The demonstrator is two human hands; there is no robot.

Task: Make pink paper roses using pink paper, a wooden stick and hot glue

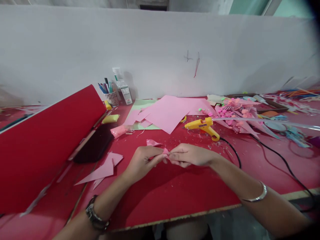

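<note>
Over the middle of the red table, my left hand [145, 160] and my right hand [189, 155] meet fingertip to fingertip. Both pinch a small piece of pink paper [165, 152] between them; most of it is hidden by the fingers. Just behind my left hand lies another small folded pink paper piece [152, 143]. A yellow glue gun [202, 125] rests on its side beyond my right hand, with a long clear glue stick [265, 120] sticking out of its back. Pink paper offcuts [106, 169] lie left of my left forearm.
Large pink sheets [167, 111] lie over green paper [140, 104] at the back. A red board [52, 146] leans at left beside a dark pouch [95, 146]. A pen cup [112, 99] stands near the wall. Pink paper decorations [235, 115] and black cords [280, 160] spread at right.
</note>
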